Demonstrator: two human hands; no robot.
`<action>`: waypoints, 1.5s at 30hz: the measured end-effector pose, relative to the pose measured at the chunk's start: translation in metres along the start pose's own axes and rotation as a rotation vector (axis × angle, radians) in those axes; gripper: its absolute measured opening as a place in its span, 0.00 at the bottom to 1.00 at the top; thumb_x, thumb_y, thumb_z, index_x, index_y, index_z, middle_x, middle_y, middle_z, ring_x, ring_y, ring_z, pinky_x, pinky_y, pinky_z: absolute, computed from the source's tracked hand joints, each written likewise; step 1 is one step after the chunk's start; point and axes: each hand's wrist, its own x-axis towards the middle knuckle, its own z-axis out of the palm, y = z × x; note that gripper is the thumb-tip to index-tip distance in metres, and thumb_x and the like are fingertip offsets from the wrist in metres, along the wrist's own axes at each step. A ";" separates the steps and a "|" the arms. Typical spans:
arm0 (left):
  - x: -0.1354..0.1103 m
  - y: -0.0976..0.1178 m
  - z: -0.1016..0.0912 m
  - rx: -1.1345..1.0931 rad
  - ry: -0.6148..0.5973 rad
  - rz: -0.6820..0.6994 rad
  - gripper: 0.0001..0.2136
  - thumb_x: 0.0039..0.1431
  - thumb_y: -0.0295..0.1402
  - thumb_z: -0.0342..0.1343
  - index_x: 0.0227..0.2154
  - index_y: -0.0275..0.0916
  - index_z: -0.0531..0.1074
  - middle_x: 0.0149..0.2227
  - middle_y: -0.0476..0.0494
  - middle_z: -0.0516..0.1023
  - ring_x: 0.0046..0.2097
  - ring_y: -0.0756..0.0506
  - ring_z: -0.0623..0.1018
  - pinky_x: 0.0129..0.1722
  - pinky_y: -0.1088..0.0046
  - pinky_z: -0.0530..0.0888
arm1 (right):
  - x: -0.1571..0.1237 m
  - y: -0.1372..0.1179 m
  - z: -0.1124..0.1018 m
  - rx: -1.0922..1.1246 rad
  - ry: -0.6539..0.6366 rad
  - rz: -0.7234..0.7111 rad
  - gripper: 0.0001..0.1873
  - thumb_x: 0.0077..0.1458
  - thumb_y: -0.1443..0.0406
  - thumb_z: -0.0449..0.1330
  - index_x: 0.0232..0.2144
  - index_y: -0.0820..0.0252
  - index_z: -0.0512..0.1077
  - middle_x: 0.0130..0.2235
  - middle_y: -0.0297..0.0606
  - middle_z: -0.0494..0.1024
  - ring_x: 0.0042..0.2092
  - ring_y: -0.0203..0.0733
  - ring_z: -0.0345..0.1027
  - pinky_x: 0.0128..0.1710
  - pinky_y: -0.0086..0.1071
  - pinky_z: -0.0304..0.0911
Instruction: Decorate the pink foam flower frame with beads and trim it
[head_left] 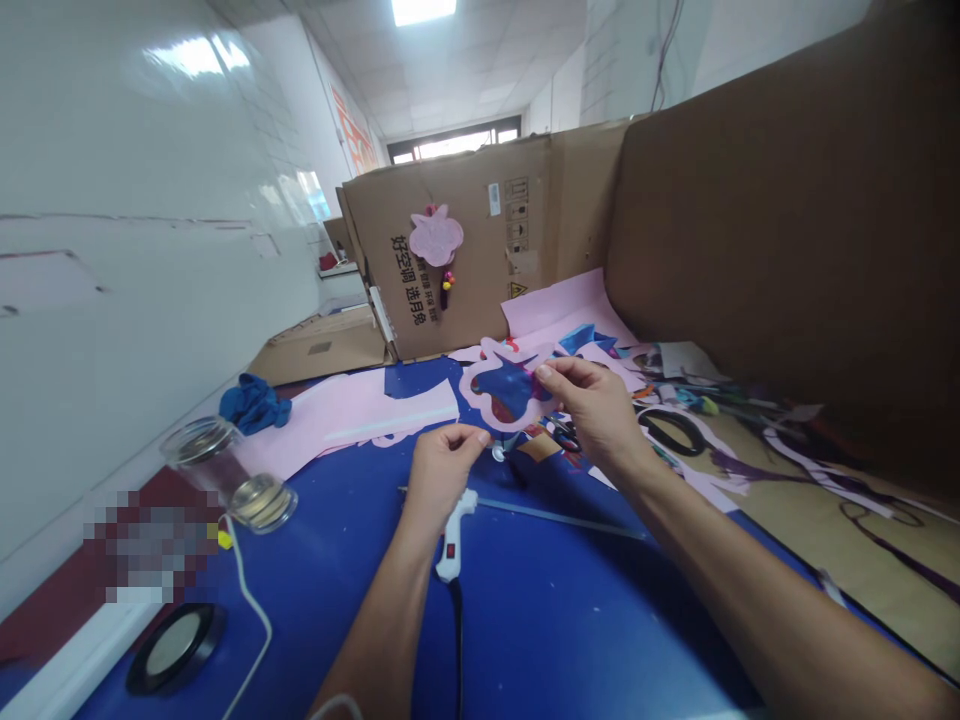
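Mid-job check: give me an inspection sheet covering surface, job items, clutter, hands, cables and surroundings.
Surface: blue tabletop, pale specks visible.
Job's things: pink flower-shaped cut-out, open-centred, held up; white glue gun lying below it, clear glue stick behind.
Clutter: blue cloth and clear jar at left; black ring among scraps at right.
Hands: right hand pinches the cut-out; left hand near its lower edge, grip unclear.
Cables: black cord from the glue gun; white cable at left.
Surroundings: cardboard panel behind, pink flower ornament against it.
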 end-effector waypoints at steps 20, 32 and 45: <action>0.000 0.004 0.002 -0.269 0.081 -0.072 0.21 0.49 0.46 0.74 0.41 0.37 0.85 0.36 0.41 0.86 0.36 0.47 0.79 0.37 0.73 0.73 | -0.005 0.007 0.005 -0.019 -0.142 0.097 0.21 0.50 0.47 0.75 0.33 0.57 0.82 0.30 0.36 0.81 0.29 0.39 0.72 0.26 0.31 0.67; 0.000 0.008 0.002 -0.379 0.152 -0.086 0.18 0.45 0.46 0.76 0.32 0.38 0.83 0.30 0.46 0.83 0.30 0.50 0.77 0.33 0.75 0.73 | -0.003 0.013 0.005 -0.016 -0.182 0.122 0.23 0.50 0.46 0.75 0.33 0.59 0.82 0.28 0.35 0.81 0.27 0.38 0.71 0.26 0.31 0.63; 0.000 0.009 0.000 -0.422 0.182 -0.123 0.21 0.42 0.50 0.77 0.28 0.38 0.78 0.29 0.49 0.80 0.31 0.50 0.77 0.33 0.75 0.75 | -0.003 0.014 0.003 -0.036 -0.169 0.130 0.23 0.51 0.46 0.75 0.34 0.58 0.83 0.29 0.35 0.81 0.28 0.39 0.71 0.27 0.31 0.64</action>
